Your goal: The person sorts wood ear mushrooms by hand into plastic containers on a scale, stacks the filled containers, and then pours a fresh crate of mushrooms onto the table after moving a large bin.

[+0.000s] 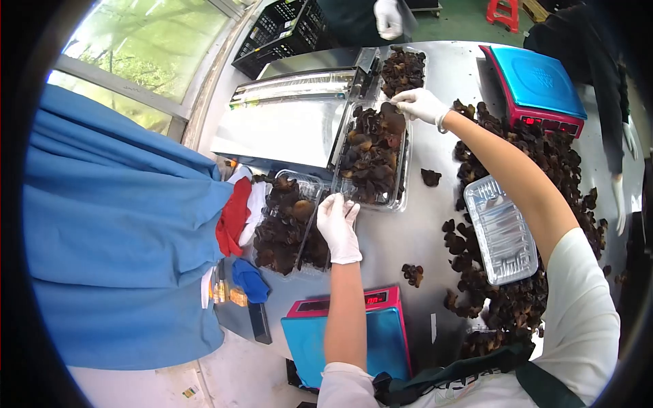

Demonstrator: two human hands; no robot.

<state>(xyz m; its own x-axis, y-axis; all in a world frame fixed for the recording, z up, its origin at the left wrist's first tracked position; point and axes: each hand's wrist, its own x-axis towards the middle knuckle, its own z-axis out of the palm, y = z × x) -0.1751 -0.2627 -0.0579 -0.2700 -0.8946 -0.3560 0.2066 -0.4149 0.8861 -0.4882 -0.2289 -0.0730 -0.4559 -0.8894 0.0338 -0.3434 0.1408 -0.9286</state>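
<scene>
Two gloved hands work over clear trays of dark mushrooms on the steel table [415,231]. Left hand [338,228] rests on the rim between the near tray [289,224] and the long tray [373,155]; its grip looks loose, though a hold cannot be confirmed. Right hand [420,105] presses fingers-closed onto mushrooms at the long tray's far end. Loose mushrooms [537,156], an empty tray [500,228] and two scales [537,85] [354,326] crowd the right side. Another person's gloved hand [389,17] is at the far edge.

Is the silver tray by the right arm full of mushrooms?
No, the silver tray is empty inside, lying on the mushroom pile beside the right arm, while the clear tray holds mushrooms.
</scene>
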